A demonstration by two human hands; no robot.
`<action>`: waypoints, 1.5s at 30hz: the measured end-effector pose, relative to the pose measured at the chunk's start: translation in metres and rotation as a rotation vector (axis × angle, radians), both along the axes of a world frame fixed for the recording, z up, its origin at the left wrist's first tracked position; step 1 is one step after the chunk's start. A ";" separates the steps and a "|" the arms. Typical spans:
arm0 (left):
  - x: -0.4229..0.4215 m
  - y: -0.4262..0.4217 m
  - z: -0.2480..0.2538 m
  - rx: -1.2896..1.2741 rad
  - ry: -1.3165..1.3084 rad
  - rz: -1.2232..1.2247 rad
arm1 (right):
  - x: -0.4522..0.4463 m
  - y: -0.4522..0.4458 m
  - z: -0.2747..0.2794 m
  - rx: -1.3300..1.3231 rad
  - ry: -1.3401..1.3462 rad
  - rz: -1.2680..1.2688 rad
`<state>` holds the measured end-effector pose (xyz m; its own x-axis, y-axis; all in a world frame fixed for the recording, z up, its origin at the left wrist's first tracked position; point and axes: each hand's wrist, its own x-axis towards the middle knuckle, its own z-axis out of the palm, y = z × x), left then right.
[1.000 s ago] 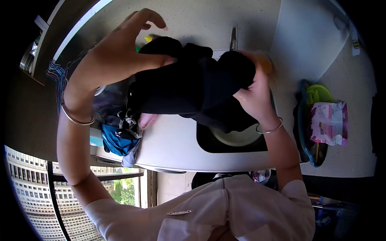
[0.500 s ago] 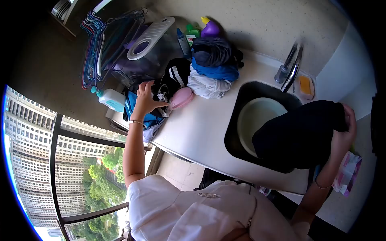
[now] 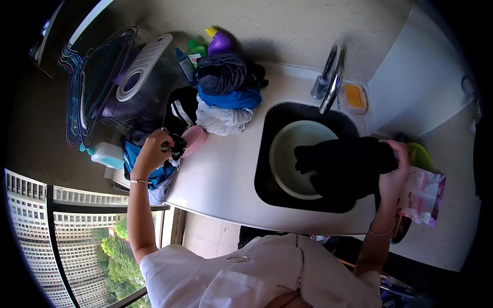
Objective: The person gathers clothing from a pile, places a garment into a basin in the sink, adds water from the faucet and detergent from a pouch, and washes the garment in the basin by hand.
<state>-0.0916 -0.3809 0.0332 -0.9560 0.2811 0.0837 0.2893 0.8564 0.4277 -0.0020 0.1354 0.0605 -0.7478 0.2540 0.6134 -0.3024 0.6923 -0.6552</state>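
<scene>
Left hand: here it (image 3: 152, 154) is, fingers closed on a small bunched black-and-white cloth (image 3: 177, 147), right by the pink oval plastic item (image 3: 194, 139).
Right hand: this one (image 3: 395, 172) grips a black fabric garment (image 3: 349, 167) by its end.
Garment: spread above the pale round basin (image 3: 287, 172), partly covering it.
Basin: sitting in the dark rectangular sink (image 3: 264, 179).

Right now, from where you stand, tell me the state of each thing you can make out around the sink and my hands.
Left hand: closed on black-and-white cloth.
Right hand: gripping black garment.
Black garment: bunched, partly over the basin.
Basin: inside the sink.
Faucet: no flow visible.
Blue garment: stacked between dark and white ones.
Purple bottle: upright, yellow top on.
Orange block: in its dish.
</scene>
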 end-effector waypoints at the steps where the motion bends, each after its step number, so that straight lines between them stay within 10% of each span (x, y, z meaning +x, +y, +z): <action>1: 0.002 0.025 0.015 0.088 0.022 -0.021 | 0.003 0.002 -0.001 -0.009 -0.020 -0.007; 8: -0.068 0.176 0.017 0.303 0.243 -0.483 | 0.018 -0.001 -0.008 -0.035 -0.040 -0.044; 16: -0.186 0.320 -0.088 0.052 0.397 -0.214 | 0.011 -0.039 -0.010 0.060 -0.051 0.117; 19: -0.170 0.334 -0.102 0.633 0.505 -0.290 | -0.006 -0.032 -0.030 0.125 -0.085 0.131; 22: -0.101 0.326 -0.094 1.303 -0.452 -0.469 | -0.018 -0.030 -0.060 0.103 -0.184 0.087; 26: -0.034 0.295 -0.047 0.909 -0.682 -0.829 | -0.039 -0.043 -0.100 -0.017 -0.206 0.113; 30: -0.026 0.297 -0.076 0.684 -0.165 -0.670 | -0.054 -0.052 -0.107 -0.117 -0.170 0.361; 33: -0.038 0.279 -0.102 0.590 0.057 -0.613 | -0.053 -0.023 -0.119 0.411 -0.306 0.304; 45: -0.043 0.345 -0.313 -0.139 -0.076 -0.072 | -0.076 -0.011 -0.339 0.311 -1.022 -0.176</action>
<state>-0.1345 -0.0358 -0.2796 -0.9350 0.3531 -0.0328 0.3234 0.8869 0.3299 -0.0778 0.1242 -0.2783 -0.9103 0.3488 -0.2230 0.4071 0.8522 -0.3288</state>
